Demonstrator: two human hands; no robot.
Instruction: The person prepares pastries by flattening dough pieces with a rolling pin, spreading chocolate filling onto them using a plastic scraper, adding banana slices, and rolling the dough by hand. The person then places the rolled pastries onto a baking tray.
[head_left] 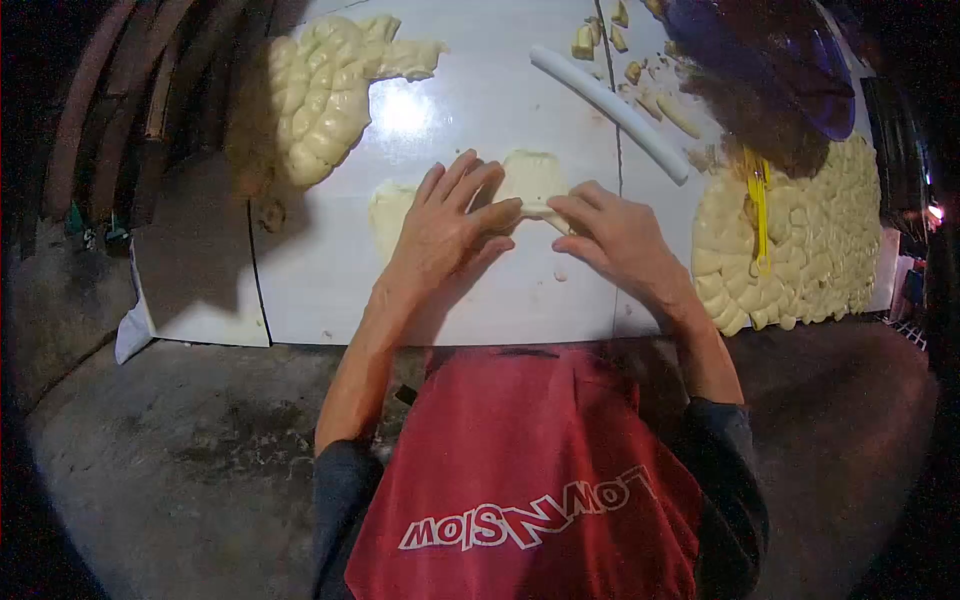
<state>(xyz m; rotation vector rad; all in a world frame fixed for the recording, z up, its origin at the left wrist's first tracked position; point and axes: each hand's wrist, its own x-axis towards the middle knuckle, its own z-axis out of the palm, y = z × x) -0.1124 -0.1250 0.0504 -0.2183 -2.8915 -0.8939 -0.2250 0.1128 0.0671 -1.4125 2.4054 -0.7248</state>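
Observation:
A flat, pale piece of dough [532, 175] lies on the white tabletop between my hands, its near edge folded into a thin roll. My left hand [450, 215] has its index finger and thumb at the left end of that roll, while its other fingers extend forward. On the right end, the bent fingers and thumb of my right hand [620, 235] close over the rolled edge. A second flat dough piece [386, 215] lies partly hidden beneath my left hand.
Shaped dough pieces [325, 100] are heaped at the far left. More dough pieces [800, 240] cover the right side, with a slim yellow tool [762, 215] on them. A white rod [610, 115] lies beyond my right hand, near yellowish chunks [583, 42] and a purple basin [835, 90].

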